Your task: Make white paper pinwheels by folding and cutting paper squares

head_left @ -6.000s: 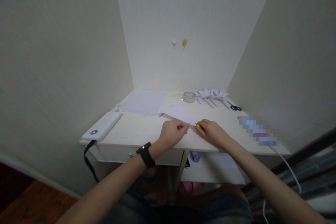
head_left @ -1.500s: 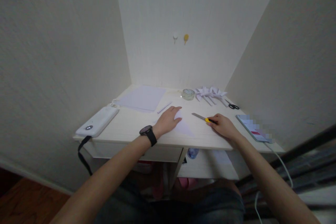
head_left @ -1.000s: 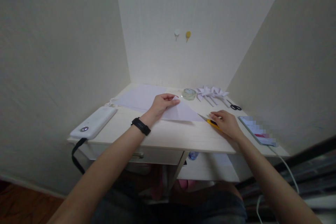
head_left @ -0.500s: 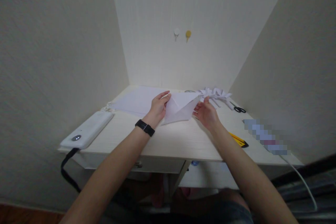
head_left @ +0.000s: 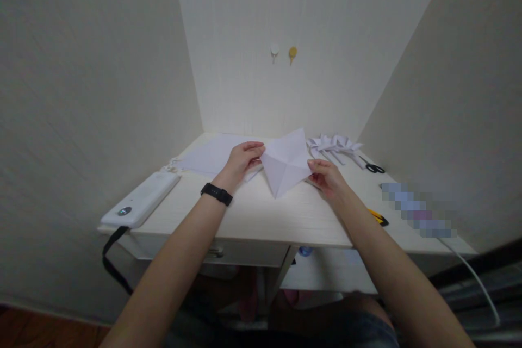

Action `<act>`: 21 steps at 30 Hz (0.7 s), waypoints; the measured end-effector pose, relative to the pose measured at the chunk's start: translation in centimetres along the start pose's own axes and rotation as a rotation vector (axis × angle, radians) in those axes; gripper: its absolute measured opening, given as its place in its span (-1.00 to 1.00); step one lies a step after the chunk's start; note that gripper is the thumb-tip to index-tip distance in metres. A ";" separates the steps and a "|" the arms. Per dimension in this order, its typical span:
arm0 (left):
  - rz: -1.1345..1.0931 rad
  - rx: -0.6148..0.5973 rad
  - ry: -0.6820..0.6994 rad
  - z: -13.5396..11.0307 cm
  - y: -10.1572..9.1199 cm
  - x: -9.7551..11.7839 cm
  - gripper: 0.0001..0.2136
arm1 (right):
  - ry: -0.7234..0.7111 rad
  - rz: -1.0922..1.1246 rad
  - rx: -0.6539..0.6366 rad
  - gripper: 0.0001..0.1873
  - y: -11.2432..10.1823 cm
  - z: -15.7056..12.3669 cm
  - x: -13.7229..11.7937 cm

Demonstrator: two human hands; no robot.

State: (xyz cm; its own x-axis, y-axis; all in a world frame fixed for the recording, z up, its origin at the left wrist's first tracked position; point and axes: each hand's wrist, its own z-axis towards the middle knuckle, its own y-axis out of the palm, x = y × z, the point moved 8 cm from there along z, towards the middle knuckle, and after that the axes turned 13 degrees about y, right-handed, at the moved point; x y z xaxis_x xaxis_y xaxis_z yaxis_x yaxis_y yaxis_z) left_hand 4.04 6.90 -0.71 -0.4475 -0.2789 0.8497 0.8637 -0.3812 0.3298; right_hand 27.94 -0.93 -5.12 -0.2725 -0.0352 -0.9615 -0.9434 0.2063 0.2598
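Observation:
A white sheet of paper (head_left: 286,160) with crossing creases is held above the desk, one corner pointing up and another down toward me. My left hand (head_left: 246,156), with a black watch on its wrist, pinches the sheet's left corner. At the opposite corner my right hand (head_left: 325,174) grips the paper between thumb and fingers. Some right fingers are partly hidden behind the sheet. Behind my left hand lie flat white sheets (head_left: 204,153). A pile of folded white paper pieces (head_left: 336,145) rests beyond my right hand.
Black-handled scissors (head_left: 374,168) lie at the right, near the wall. A yellow cutter (head_left: 378,217) is partly covered by my right forearm. A white device with a black strap (head_left: 141,201) sits at the desk's left edge. A blurred-out object (head_left: 416,209) with a white cable lies far right.
The paper has been opened out from a folded-over shape and turned, so its creased face and corners show. My right hand has shifted slightly lower along with its corner.

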 end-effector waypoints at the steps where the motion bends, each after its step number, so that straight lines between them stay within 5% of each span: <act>1: 0.106 -0.053 0.019 0.1 -0.3 0.4 -0.79 | -0.028 -0.025 0.021 -0.68 -0.4 0.0 -0.4; 9: 0.559 -0.298 0.064 0.3 -1.6 0.6 -0.79 | -0.031 -0.133 0.098 -0.63 -1.1 -0.3 -0.7; 21: 0.659 -0.243 0.209 -0.2 -0.6 2.4 -0.77 | -0.210 0.057 0.061 -0.59 -0.3 -1.5 -2.3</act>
State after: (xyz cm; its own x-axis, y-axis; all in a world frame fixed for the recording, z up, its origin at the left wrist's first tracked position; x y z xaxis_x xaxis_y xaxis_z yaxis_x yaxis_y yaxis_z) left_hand 2.38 6.31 1.01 0.0915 -0.6706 0.7361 0.9038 -0.2544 -0.3441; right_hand 28.60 -2.37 -2.85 -0.2735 0.1809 -0.9447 -0.9128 0.2608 0.3142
